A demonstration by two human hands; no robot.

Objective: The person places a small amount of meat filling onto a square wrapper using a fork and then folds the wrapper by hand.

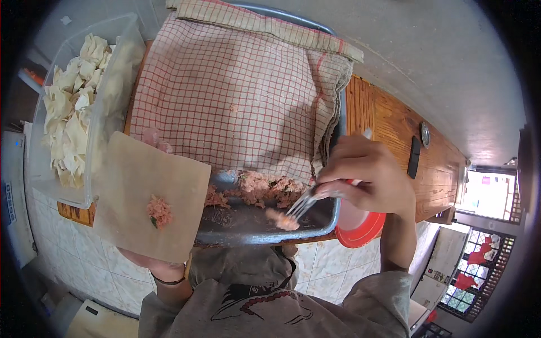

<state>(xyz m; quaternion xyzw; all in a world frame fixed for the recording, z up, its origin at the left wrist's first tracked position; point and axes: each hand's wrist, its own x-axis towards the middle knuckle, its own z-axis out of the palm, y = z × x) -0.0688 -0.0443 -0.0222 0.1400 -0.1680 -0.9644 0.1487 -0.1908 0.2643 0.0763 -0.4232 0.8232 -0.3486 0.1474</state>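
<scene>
My left hand (146,261) is mostly hidden under a square dough wrapper (122,186), which it supports; a small lump of minced meat filling (159,211) lies on the wrapper. In my right hand (359,173) is a metal fork (301,207), its tines pointing down over the near right of a blue-grey tray (253,236). A bit of minced meat (283,220) clings to the tines. More minced meat (253,186) lies in the tray, partly under a red-checked cloth (236,97). Folded wrappers (72,114) fill a clear plastic container (88,169) at the left.
A red-rimmed container (359,236) stands at the tray's right, partly behind my right hand. Farther right on the wooden table (435,169) lie a dark phone-like object (414,156) and a small round metal object (425,134). A wall runs along the table's far side.
</scene>
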